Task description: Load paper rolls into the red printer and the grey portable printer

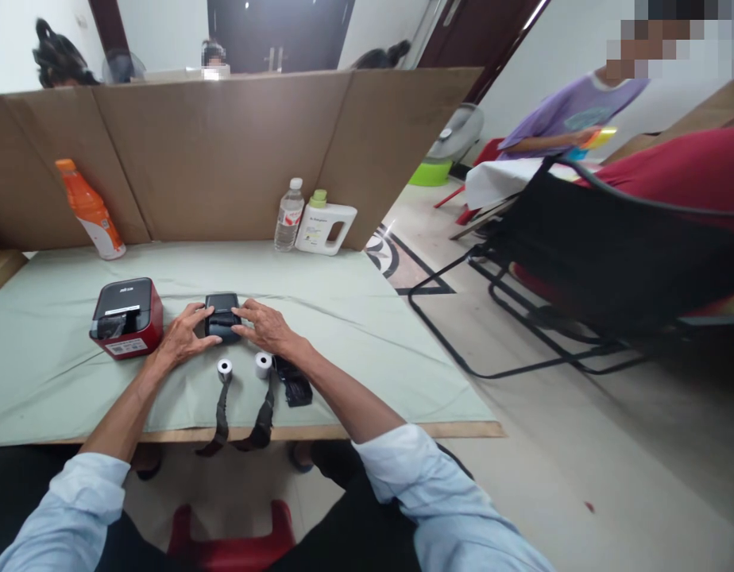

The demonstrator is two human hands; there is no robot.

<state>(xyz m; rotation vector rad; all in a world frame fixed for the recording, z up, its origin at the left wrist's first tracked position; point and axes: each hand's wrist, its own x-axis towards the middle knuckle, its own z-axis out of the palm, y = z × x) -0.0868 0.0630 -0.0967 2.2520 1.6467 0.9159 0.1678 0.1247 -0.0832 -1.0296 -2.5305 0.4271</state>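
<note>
A small black box-shaped device, which looks like a portable printer, lies on the green cloth between my hands. My left hand grips its left side, thumb at the near edge and fingers on top. On the opposite side, my right hand holds it with fingers and thumb. Closer to me stand two white paper rolls, a left one and a right one, each with a dark strip trailing toward the table edge. A black crumpled packet lies beside the right roll, partly under my right forearm.
A red and black printer sits left of my left hand. Along the cardboard partition stand an orange bottle, a water bottle and a white jug. A black folding chair and a person in purple are at right.
</note>
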